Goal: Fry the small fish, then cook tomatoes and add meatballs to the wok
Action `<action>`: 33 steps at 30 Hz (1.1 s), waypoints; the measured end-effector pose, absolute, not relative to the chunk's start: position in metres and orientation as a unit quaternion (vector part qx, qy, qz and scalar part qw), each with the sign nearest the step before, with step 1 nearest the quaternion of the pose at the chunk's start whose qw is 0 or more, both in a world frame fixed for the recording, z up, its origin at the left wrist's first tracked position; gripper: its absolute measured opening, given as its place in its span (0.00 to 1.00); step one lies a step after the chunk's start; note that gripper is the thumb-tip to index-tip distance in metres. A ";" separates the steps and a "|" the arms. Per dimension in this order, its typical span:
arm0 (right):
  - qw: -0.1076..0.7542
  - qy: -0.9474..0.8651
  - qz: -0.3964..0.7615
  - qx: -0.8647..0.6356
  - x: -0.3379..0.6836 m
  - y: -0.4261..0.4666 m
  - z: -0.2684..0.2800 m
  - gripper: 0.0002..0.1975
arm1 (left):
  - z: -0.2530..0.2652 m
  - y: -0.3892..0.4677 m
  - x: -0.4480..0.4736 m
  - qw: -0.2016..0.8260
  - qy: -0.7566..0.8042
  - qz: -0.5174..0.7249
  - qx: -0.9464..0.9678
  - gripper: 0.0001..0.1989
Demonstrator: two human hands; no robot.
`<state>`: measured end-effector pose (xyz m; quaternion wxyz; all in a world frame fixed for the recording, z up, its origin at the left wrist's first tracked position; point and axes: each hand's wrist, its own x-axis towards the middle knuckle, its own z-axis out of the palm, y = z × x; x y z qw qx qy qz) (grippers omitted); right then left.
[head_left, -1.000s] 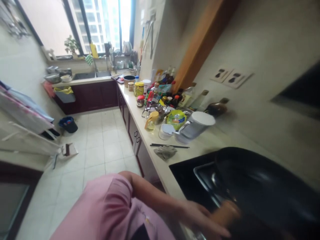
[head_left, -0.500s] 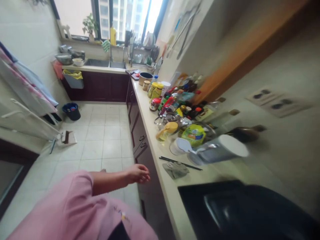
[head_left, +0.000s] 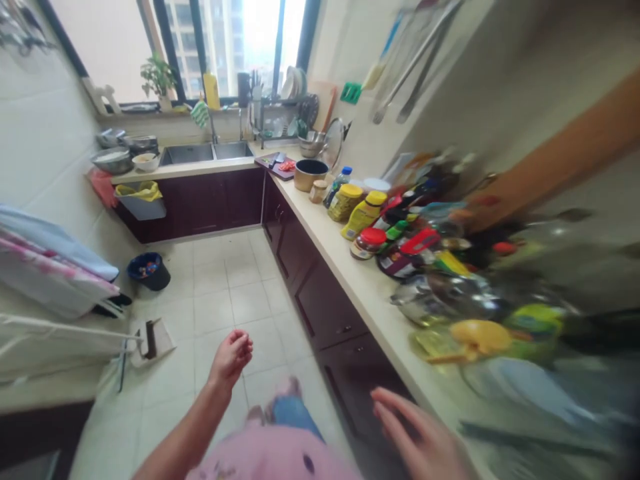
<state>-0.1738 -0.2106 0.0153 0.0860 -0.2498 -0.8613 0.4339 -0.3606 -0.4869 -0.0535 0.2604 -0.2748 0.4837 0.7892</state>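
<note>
Over the tiled floor, my left hand (head_left: 235,353) is raised with its fingers curled in and nothing showing in them. At the lower right my right hand (head_left: 417,433) has its fingers stretched out and slightly apart, holding nothing. It hovers beside the dark cabinet fronts (head_left: 345,360), below the counter edge. Nearest to it on the counter are a pair of dark chopsticks (head_left: 525,437), smeared by motion, and a yellow-topped oil jug (head_left: 480,337). Neither hand touches anything I can see.
The counter (head_left: 305,213) bears a pot (head_left: 311,175), a cutting board (head_left: 276,167) with red food and a knife, a red-lidded jar (head_left: 369,243) and several bottles. A double sink (head_left: 187,155) lies under the window. A bin (head_left: 150,270) and a dustpan (head_left: 155,343) stand on the floor.
The view has moved towards the sink and turned left, so the counter items look nearer. My right hand has come into view. The dark stovetop and the grey cloth have left the picture.
</note>
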 end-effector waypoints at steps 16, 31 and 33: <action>0.055 -0.919 0.379 -0.092 -0.713 -0.170 -0.054 0.14 | -0.053 -0.558 -0.684 0.059 0.496 0.791 -0.352 0.06; 0.015 -0.935 0.220 -0.277 -1.206 -0.096 -0.003 0.25 | -0.045 -0.570 -0.968 0.039 0.537 0.753 -0.379 0.09; -0.007 -0.928 0.211 -0.306 -1.239 -0.086 -0.005 0.26 | -0.039 -0.562 -1.024 0.059 0.551 0.753 -0.354 0.11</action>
